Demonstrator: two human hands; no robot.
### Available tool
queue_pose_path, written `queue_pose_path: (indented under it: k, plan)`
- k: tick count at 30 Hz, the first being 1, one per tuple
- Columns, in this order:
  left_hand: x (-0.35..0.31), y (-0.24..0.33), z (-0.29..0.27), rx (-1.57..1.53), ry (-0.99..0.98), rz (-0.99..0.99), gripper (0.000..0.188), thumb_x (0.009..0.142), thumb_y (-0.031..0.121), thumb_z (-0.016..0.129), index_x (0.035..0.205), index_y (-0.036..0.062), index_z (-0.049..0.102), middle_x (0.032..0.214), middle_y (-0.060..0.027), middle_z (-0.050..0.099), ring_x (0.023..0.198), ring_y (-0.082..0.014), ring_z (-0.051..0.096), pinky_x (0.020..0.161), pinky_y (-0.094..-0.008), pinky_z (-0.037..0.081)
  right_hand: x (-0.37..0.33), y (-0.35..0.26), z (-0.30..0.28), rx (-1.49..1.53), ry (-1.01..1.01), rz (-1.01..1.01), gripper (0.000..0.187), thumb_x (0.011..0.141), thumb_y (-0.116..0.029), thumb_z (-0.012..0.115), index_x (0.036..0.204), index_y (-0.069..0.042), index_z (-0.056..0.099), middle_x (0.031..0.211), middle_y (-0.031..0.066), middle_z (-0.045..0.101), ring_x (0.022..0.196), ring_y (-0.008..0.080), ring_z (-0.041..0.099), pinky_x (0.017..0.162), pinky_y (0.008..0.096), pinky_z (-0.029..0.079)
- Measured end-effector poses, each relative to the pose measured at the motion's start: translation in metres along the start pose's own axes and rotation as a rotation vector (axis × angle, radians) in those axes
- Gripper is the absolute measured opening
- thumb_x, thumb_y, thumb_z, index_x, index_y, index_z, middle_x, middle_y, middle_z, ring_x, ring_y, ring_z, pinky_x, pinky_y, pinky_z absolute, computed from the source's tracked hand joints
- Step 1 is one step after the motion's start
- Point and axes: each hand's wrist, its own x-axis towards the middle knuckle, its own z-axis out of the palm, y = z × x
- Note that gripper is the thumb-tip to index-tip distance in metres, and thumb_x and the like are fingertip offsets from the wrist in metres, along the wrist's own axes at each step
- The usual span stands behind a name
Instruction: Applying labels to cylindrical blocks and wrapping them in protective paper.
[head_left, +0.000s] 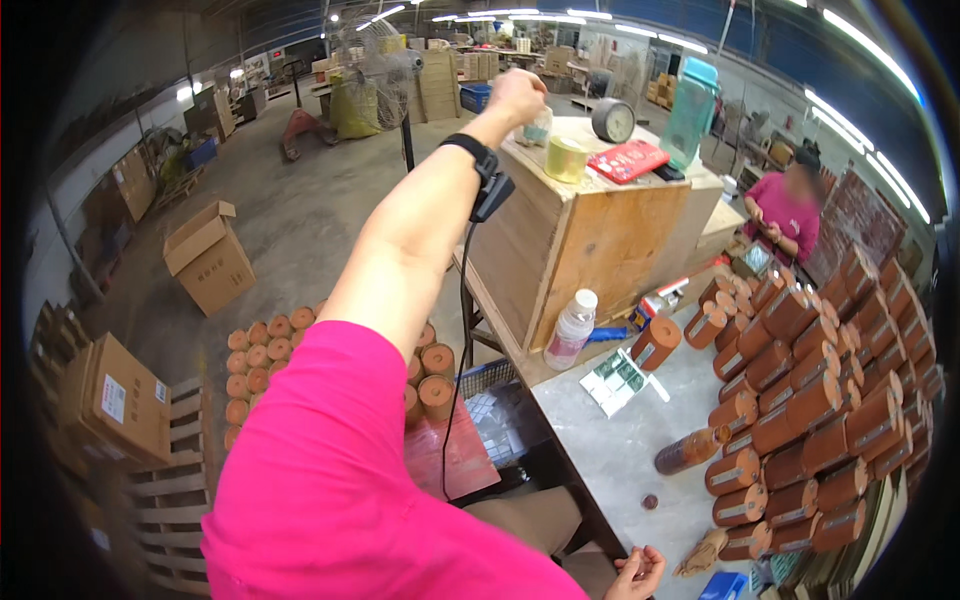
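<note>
My left arm, in a pink sleeve with a black wrist device, stretches over to the top of a wooden box. My left hand (517,95) is closed, its bent fingers at a small clear container (537,128) with pale greenish contents; what the fingers grip is hidden. At the bottom edge, by the table, my right hand (637,573) has curled fingers, and I cannot make out what is in them. Close to it lie a small dark round piece (650,501), a crumpled brown glove-like thing (703,553) and a blue packet (724,586). A bottle of brown liquid (690,450) is tilted beyond.
On the wooden box (610,250) stand a yellowish tape roll (566,160), a red booklet (628,161), a round gauge (613,120) and a teal bottle (690,112). Reddish-brown cylinders (800,400) are stacked at right. A label sheet (615,380) lies on the table. A co-worker (785,210) sits beyond.
</note>
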Motion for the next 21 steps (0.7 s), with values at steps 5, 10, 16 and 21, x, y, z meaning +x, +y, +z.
queue_pose_path:
  k: [5, 10, 16, 21]
  plan:
    - [-0.043, -0.006, -0.062, 0.474, -0.019, 0.048, 0.029, 0.086, 0.012, 0.066, 0.114, 0.0106, 0.070, 0.095, -0.0098, 0.071, 0.088, -0.0162, 0.067, 0.080, -0.0277, 0.051, 0.011, -0.027, 0.007, 0.091, 0.051, 0.039, 0.013, 0.096, -0.008, 0.061, 0.105, -0.001, 0.054, 0.091, -0.0001, 0.056, 0.080, 0.0068, 0.055, 0.066, 0.0231, 0.050]
    - [-0.244, 0.092, -0.064, -0.811, -0.271, 0.091, 0.021, 0.092, 0.009, 0.064, 0.110, -0.0007, 0.067, 0.099, -0.0055, 0.066, 0.088, -0.0121, 0.063, 0.081, -0.0286, 0.049, 0.016, -0.031, 0.003, 0.063, 0.204, 0.011, 0.013, 0.095, -0.007, 0.060, 0.106, 0.001, 0.059, 0.092, 0.0022, 0.062, 0.076, 0.0065, 0.057, 0.069, 0.0232, 0.050]
    - [-0.417, 0.135, 0.028, -0.984, -1.067, -0.171, 0.034, 0.087, 0.005, 0.069, 0.120, 0.0015, 0.061, 0.109, -0.0073, 0.066, 0.094, -0.0123, 0.064, 0.081, -0.0274, 0.054, 0.045, -0.026, -0.005, -0.244, 0.188, -0.199, 0.016, 0.088, -0.003, 0.064, 0.103, 0.001, 0.061, 0.092, 0.0076, 0.063, 0.070, 0.0121, 0.059, 0.065, 0.0270, 0.048]
    - [-0.443, 0.188, 0.121, -0.985, -0.965, -0.108, 0.079, 0.074, 0.020, 0.082, 0.140, 0.0053, 0.041, 0.137, -0.0161, 0.048, 0.119, -0.0270, 0.055, 0.095, -0.0403, 0.048, 0.077, -0.017, 0.019, -0.422, 0.038, -0.329, 0.040, 0.078, -0.015, 0.076, 0.111, 0.001, 0.059, 0.103, 0.0148, 0.061, 0.083, 0.0257, 0.061, 0.074, 0.0358, 0.050]
